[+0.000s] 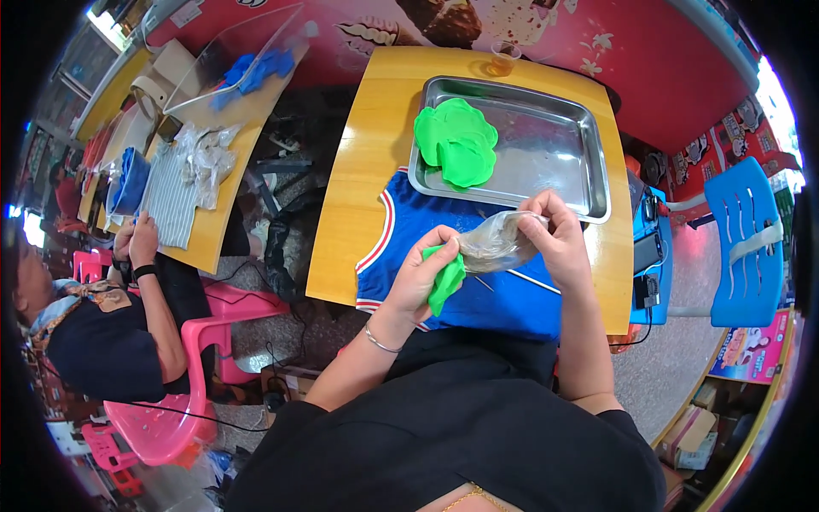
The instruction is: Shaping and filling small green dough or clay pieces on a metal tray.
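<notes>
Above the table, a crinkled clear plastic bag (496, 242) with something brownish showing through it is stretched between my two hands. My left hand (418, 277) is closed on a thin bright-green piece (447, 286) and on the bag's left end. Fingers of my right hand (559, 243) pinch the bag's right end. Under them lies a blue cloth like a sports jersey (401, 235) with white and red trim, and a thin pale stick (536, 281) rests on it. Beyond, several scalloped green pieces (461, 141) lie piled in the left part of a metal tray (546, 154).
A plastic cup (504, 58) stands at the yellow table's (345, 205) far edge. On the right is a blue chair (751, 243) beside a blue seat with dark devices. To the left, another person (111, 333) sits at a second table (223, 192), a pink chair (162, 418) near them.
</notes>
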A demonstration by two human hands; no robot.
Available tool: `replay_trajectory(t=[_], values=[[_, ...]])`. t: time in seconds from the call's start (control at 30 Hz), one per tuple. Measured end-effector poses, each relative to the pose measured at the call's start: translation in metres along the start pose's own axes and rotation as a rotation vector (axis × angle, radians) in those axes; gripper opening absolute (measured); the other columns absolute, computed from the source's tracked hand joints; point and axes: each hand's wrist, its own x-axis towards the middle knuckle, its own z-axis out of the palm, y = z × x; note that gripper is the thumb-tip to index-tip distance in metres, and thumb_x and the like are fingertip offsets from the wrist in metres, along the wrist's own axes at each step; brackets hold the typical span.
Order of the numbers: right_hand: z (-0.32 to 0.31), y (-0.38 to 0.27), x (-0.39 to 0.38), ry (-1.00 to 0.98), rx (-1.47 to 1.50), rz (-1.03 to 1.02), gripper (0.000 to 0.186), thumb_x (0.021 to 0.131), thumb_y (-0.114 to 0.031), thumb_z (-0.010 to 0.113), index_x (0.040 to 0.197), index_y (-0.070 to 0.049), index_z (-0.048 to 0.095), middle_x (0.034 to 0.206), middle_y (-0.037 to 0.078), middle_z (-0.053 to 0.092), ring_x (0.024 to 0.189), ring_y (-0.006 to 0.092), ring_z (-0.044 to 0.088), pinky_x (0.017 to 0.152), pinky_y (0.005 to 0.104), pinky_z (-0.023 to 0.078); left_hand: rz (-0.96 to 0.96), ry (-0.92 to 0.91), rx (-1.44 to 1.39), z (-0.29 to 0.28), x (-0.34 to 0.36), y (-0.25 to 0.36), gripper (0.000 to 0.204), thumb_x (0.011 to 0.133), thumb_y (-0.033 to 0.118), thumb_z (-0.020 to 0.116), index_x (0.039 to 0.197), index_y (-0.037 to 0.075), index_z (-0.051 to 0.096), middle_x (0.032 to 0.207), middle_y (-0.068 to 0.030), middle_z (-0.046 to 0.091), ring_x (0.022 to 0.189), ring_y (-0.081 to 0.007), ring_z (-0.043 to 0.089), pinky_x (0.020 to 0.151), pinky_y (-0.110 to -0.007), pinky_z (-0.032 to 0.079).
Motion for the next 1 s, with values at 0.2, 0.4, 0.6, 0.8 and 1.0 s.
replay_trajectory(t=[0.2, 0.4, 0.6, 0.8, 1.0], values=[[0.008, -0.013, -0.005, -0.184, -0.211, -0.029, 0.02, 0.082, -0.012, 0.064, 0.097, -0.001, 0.056, 0.078, 0.003, 0.056, 0.07, 0.0091, 0.053, 0.062, 0.0241, 0.044, -0.087, -0.01, -0.165, -0.004, 0.0, 0.007, 0.009, 0.094, 0.017, 0.048, 0.093, 0.008, 0.048, 0.07, 0.0009, 0.048, 0.042, -0.0035, 0.03, 0.04, -0.018, 0.024], [0.019, -0.012, -0.003, -0.125, -0.268, -0.051, 0.014, 0.089, -0.013, 0.054, 0.089, 0.0, 0.056, 0.071, 0.003, 0.055, 0.068, 0.0089, 0.053, 0.06, 0.0242, 0.043, -0.185, -0.01, -0.121, -0.005, -0.002, -0.001, 0.012, 0.092, 0.02, 0.052, 0.095, 0.009, 0.052, 0.075, 0.0016, 0.052, 0.051, -0.005, 0.045, 0.041, -0.019, 0.036], [0.02, -0.008, -0.001, -0.02, -0.04, -0.009, 0.02, 0.094, -0.019, 0.049, 0.081, -0.003, 0.053, 0.071, -0.003, 0.049, 0.066, 0.0045, 0.043, 0.059, 0.0203, 0.037, -0.14, 0.077, 0.008, -0.009, 0.003, -0.022, 0.038, 0.084, -0.001, 0.044, 0.121, 0.002, 0.052, 0.098, -0.0053, 0.06, 0.086, -0.0126, 0.059, 0.074, -0.025, 0.049], [0.027, -0.022, -0.004, -0.073, 0.219, 0.112, 0.025, 0.096, -0.022, 0.044, 0.079, -0.006, 0.051, 0.071, -0.004, 0.046, 0.066, 0.0036, 0.041, 0.06, 0.0202, 0.036, -0.038, 0.052, 0.272, -0.006, -0.007, -0.055, 0.036, 0.082, -0.004, 0.048, 0.118, 0.002, 0.052, 0.103, -0.003, 0.058, 0.089, -0.0103, 0.057, 0.079, -0.026, 0.047], [0.007, -0.004, 0.005, 0.039, 0.011, 0.052, 0.027, 0.096, -0.026, 0.046, 0.08, -0.006, 0.051, 0.07, -0.005, 0.044, 0.067, 0.003, 0.039, 0.059, 0.0207, 0.034, 0.063, -0.087, 0.132, 0.012, -0.008, -0.038, 0.036, 0.082, 0.009, 0.064, 0.114, 0.0, 0.051, 0.103, -0.0044, 0.059, 0.09, -0.01, 0.056, 0.081, -0.026, 0.046]])
